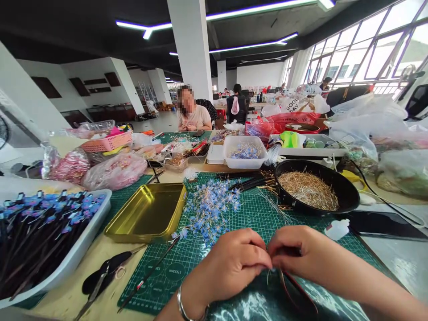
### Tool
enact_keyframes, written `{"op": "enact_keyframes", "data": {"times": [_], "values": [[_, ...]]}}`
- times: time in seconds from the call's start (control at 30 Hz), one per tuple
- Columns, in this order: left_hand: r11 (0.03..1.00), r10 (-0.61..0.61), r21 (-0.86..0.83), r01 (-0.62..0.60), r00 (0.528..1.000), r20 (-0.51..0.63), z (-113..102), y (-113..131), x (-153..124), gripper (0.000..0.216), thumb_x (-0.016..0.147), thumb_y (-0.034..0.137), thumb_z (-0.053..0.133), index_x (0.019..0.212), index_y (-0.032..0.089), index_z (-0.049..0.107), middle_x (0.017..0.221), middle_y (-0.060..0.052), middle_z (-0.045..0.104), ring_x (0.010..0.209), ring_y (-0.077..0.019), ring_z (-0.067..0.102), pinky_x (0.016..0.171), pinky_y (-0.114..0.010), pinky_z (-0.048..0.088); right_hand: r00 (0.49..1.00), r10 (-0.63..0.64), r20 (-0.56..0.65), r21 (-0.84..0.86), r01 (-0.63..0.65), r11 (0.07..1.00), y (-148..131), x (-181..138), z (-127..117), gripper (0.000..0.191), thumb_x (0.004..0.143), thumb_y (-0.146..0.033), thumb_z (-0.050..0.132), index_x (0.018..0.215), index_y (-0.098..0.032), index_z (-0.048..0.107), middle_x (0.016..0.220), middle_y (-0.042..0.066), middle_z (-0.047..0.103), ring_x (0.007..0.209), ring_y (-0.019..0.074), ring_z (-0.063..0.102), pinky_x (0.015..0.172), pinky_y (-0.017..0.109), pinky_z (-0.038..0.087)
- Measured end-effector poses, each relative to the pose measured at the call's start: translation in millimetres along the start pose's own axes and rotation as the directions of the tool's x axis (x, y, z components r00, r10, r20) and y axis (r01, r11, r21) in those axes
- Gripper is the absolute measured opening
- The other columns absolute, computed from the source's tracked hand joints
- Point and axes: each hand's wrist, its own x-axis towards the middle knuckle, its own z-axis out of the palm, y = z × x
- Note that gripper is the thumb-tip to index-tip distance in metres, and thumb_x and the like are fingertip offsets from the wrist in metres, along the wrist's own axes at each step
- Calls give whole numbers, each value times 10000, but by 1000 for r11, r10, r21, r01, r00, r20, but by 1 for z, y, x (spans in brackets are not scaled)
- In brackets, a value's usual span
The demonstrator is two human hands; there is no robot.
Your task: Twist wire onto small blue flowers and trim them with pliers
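Note:
My left hand [239, 258], with a metal bangle at its wrist, is closed in a pinch. Its fingertips meet those of my right hand [297, 245], which is closed too. From this joint pinch a dark brown hair stick [300, 292] slants down to the right; its upper end is hidden by the fingers. A bit of fine wire and something small and bluish peek out below the fingertips. Just beyond lies a heap of blue flowers [214, 207] on thin wires. Left of my hands, a finished-looking flowered stick [150, 269] rests on the green cutting mat [249, 214].
An empty gold tin [147, 214], scissors [96, 287] and a bin [106, 200] of flowered sticks are to the left. A black pan [351, 196] of golden wires, a small white bottle [337, 229] and a phone [388, 224] stand right. A co-worker [195, 117] sits opposite.

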Motion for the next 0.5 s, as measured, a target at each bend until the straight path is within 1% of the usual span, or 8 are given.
{"op": "enact_keyframes", "data": {"times": [0.07, 0.1, 0.13, 0.23, 0.3, 0.37, 0.43, 0.5], "values": [[996, -77, -47, 82, 993, 85, -3, 5, -3, 126, 878, 136, 618, 893, 181, 735, 932, -66, 707, 858, -151, 653, 790, -240, 497, 998, 15, 63, -15, -15, 1000, 2, 0, 4, 212, 759, -108, 528, 749, -219, 709, 709, -33, 652, 655, 113, 554, 570, 209, 374], [992, -108, -57, 115, 988, 108, -3, 8, -5, 125, 879, 139, 619, 892, 177, 737, 926, -69, 712, 863, -154, 654, 797, -239, 491, 994, 34, 102, -4, -34, 999, 2, 0, 6, 207, 753, -116, 524, 756, -213, 706, 687, -34, 637, 627, 108, 528, 540, 207, 351], [989, -128, -61, 136, 985, 113, -4, 10, -8, 115, 873, 139, 626, 887, 171, 735, 912, -73, 712, 863, -159, 654, 795, -240, 487, 989, 59, 139, 13, -61, 998, 2, 1, 9, 192, 744, -130, 530, 763, -207, 705, 663, -37, 615, 599, 102, 499, 513, 205, 326], [985, -156, -67, 160, 985, 68, -5, 13, -15, 56, 831, 146, 673, 841, 172, 721, 868, -71, 700, 811, -160, 642, 737, -236, 477, 968, 134, 213, 38, -145, 989, -3, 3, 18, 144, 707, -174, 556, 755, -198, 690, 591, -46, 531, 534, 95, 418, 454, 212, 250], [978, -184, -97, 187, 982, 47, -6, 13, -19, 61, 794, 126, 705, 799, 187, 710, 869, -58, 693, 791, -154, 634, 715, -229, 468, 974, 122, 193, 44, -133, 990, -7, 6, 23, 100, 685, -182, 561, 713, -200, 656, 570, -42, 486, 524, 106, 389, 454, 232, 232], [965, -210, -150, 213, 977, 37, -7, 11, -22, 95, 778, 101, 714, 766, 195, 703, 879, -46, 694, 805, -151, 636, 736, -234, 465, 989, 46, 143, 100, -61, 993, -10, 10, 25, 60, 651, -158, 561, 650, -205, 599, 570, -29, 455, 545, 126, 371, 480, 261, 241], [944, -232, -237, 229, 973, 18, -9, 9, -24, 97, 790, 104, 708, 761, 197, 699, 858, -40, 702, 824, -156, 642, 765, -250, 467, 998, -19, 57, 242, 5, 970, -8, 15, 19, 97, 591, -112, 585, 584, -203, 551, 559, -19, 425, 557, 136, 338, 497, 286, 230], [899, -257, -369, 237, 966, -6, -13, 6, -29, 73, 802, 138, 718, 758, 193, 696, 812, -40, 711, 811, -158, 649, 771, -266, 472, 999, -3, -32, 421, 16, 907, -1, 20, 6, 136, 555, -94, 640, 545, -195, 549, 557, -11, 423, 559, 132, 316, 488, 287, 208]]}}
